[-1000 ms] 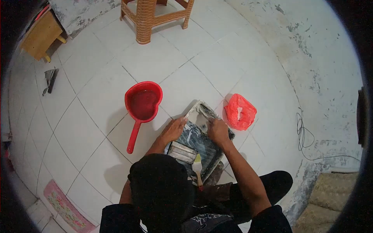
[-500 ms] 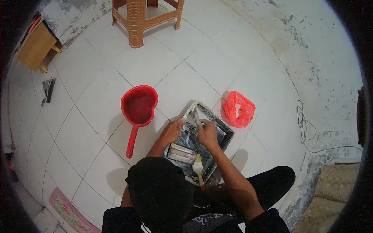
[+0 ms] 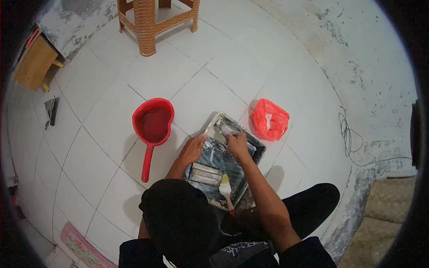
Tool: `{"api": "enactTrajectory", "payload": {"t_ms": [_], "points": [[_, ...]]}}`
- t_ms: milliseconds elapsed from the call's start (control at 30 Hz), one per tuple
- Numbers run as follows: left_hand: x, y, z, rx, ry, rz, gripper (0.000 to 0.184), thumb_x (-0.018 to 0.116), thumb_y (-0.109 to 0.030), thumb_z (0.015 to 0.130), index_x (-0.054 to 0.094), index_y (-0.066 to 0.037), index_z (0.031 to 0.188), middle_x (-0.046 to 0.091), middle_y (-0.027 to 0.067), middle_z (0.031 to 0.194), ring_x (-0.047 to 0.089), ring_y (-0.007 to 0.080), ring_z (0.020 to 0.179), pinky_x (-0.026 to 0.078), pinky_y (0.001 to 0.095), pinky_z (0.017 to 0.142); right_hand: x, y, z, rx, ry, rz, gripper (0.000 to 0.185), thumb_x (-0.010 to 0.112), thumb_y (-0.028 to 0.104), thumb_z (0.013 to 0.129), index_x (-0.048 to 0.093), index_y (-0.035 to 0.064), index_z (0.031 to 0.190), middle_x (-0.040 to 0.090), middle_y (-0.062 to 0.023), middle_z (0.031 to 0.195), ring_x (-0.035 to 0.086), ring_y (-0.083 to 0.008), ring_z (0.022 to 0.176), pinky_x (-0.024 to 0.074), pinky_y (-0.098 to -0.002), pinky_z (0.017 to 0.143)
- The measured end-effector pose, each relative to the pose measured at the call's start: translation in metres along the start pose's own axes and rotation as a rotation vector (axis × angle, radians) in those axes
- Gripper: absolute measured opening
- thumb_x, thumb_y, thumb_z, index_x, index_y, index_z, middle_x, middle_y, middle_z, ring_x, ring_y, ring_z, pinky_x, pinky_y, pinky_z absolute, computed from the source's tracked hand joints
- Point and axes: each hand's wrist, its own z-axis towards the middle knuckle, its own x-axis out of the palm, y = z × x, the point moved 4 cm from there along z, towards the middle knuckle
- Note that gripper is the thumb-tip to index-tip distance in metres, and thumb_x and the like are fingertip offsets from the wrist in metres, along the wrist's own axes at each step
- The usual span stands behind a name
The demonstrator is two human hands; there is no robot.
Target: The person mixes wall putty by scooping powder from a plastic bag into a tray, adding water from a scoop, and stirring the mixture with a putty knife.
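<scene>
A dark paint tray (image 3: 210,156) with a pale, paint-caked rim lies tilted across the floor in front of me. My left hand (image 3: 193,149) grips its left rim near the far corner. Inside the far end, my right hand (image 3: 237,145) is closed around the handle of a putty knife, its pale blade (image 3: 217,136) against the tray and partly hidden. A ridged grey-white block (image 3: 205,174) rests in the near part of the tray. Beside it is a paintbrush (image 3: 225,188) with yellowish bristles, its handle lying over the near edge.
A red dipper (image 3: 154,120) with dark contents stands left of the tray, a red plastic bag (image 3: 270,119) to its right. Farther off are a brown stool (image 3: 145,31), a small wooden table (image 3: 35,62), a dark-handled tool (image 3: 52,111) and a loose cable (image 3: 348,134) by the wall.
My right hand has shifted slightly with the putty knife, whose blade now sits lower in the tray's far corner. My left hand keeps its hold. The whole view has shifted a little.
</scene>
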Motion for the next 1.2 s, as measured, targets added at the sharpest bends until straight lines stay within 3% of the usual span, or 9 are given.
{"api": "enactTrajectory", "payload": {"t_ms": [100, 167, 267, 567, 767, 867, 933, 1133, 1200], "points": [[0.0, 0.0, 0.001, -0.007, -0.004, -0.014, 0.052, 0.034, -0.041, 0.107, 0.059, 0.003, 0.117, 0.062, 0.0324, 0.106, 0.057, 0.0501, 0.106, 0.045, 0.0506, 0.091, -0.016, 0.0, -0.015, -0.139, -0.08, -0.125, 0.027, 0.064, 0.02, 0.087, 0.072, -0.0056, 0.084, 0.065, -0.016, 0.063, 0.061, -0.0249, 0.054, 0.0462, -0.0399, 0.053], [-0.004, -0.004, 0.002, -0.075, 0.049, -0.032, 0.055, 0.033, -0.042, 0.107, 0.057, 0.005, 0.123, 0.06, 0.0311, 0.117, 0.055, 0.046, 0.115, 0.041, 0.0474, 0.1, -0.041, 0.043, -0.047, -0.257, -0.041, -0.266, 0.026, 0.063, 0.02, 0.085, 0.071, -0.0009, 0.098, 0.066, -0.0304, 0.088, 0.066, -0.0457, 0.08, 0.0524, -0.0507, 0.075], [-0.003, -0.01, 0.001, -0.114, 0.081, -0.035, 0.06, 0.031, -0.044, 0.107, 0.056, 0.007, 0.128, 0.059, 0.0294, 0.128, 0.053, 0.0422, 0.124, 0.037, 0.0441, 0.109, -0.021, 0.025, -0.052, -0.417, 0.008, -0.629, 0.03, 0.065, 0.017, 0.082, 0.069, 0.0017, 0.108, 0.063, -0.0285, 0.092, 0.065, -0.0461, 0.076, 0.0532, -0.0526, 0.07], [0.006, 0.006, 0.006, -0.012, 0.029, -0.067, 0.055, 0.034, -0.042, 0.107, 0.056, 0.004, 0.127, 0.061, 0.0294, 0.122, 0.054, 0.0441, 0.119, 0.04, 0.0453, 0.104, -0.005, 0.02, -0.05, -0.409, 0.012, -0.588, 0.058, 0.061, 0.009, 0.08, 0.052, 0.0095, 0.137, 0.057, -0.0293, 0.096, 0.065, -0.0455, 0.077, 0.0534, -0.0532, 0.069], [-0.004, -0.001, 0.005, -0.073, 0.045, -0.054, 0.054, 0.033, -0.041, 0.107, 0.057, 0.004, 0.123, 0.062, 0.029, 0.118, 0.056, 0.043, 0.116, 0.042, 0.0452, 0.101, -0.015, 0.041, -0.066, -0.362, 0.119, -0.63, 0.049, 0.067, 0.011, 0.074, 0.061, 0.0058, 0.122, 0.058, -0.0267, 0.094, 0.064, -0.0437, 0.075, 0.0515, -0.0549, 0.068], [-0.001, 0.0, 0.004, -0.102, 0.096, -0.04, 0.056, 0.032, -0.042, 0.108, 0.057, 0.007, 0.122, 0.062, 0.0275, 0.119, 0.058, 0.0378, 0.117, 0.041, 0.0431, 0.104, -0.023, 0.041, -0.046, -0.55, 0.037, -0.69, 0.031, 0.067, 0.011, 0.072, 0.067, 0.0033, 0.102, 0.06, -0.0239, 0.09, 0.065, -0.0411, 0.072, 0.0516, -0.0521, 0.065], [-0.001, 0.005, 0.005, -0.057, 0.054, -0.024, 0.057, 0.032, -0.042, 0.108, 0.057, 0.007, 0.12, 0.062, 0.0275, 0.118, 0.058, 0.0378, 0.116, 0.041, 0.0433, 0.103, -0.03, 0.066, -0.035, -0.891, -0.1, -0.69, 0.017, 0.061, 0.008, 0.074, 0.072, 0.0046, 0.086, 0.062, -0.0237, 0.082, 0.065, -0.039, 0.063, 0.0504, -0.0495, 0.056], [-0.004, -0.003, 0.003, -0.021, 0.001, -0.02, 0.057, 0.031, -0.045, 0.107, 0.058, 0.003, 0.12, 0.064, 0.0278, 0.11, 0.059, 0.0451, 0.109, 0.044, 0.0477, 0.096, -0.029, 0.123, 0.002, -0.954, 0.134, -0.856, 0.015, 0.067, 0.008, 0.064, 0.068, 0.0019, 0.077, 0.062, -0.0195, 0.071, 0.065, -0.0382, 0.062, 0.0502, -0.0478, 0.055], [-0.005, -0.009, 0.003, -0.129, 0.125, -0.058, 0.061, 0.032, -0.044, 0.107, 0.053, 0.009, 0.13, 0.059, 0.0281, 0.129, 0.053, 0.0391, 0.126, 0.037, 0.0416, 0.109, -0.021, 0.104, 0.009, -0.967, 0.159, -0.859, 0.015, 0.067, 0.008, 0.064, 0.068, 0.0022, 0.078, 0.061, -0.0187, 0.07, 0.064, -0.0378, 0.061, 0.0492, -0.0476, 0.054]]}}
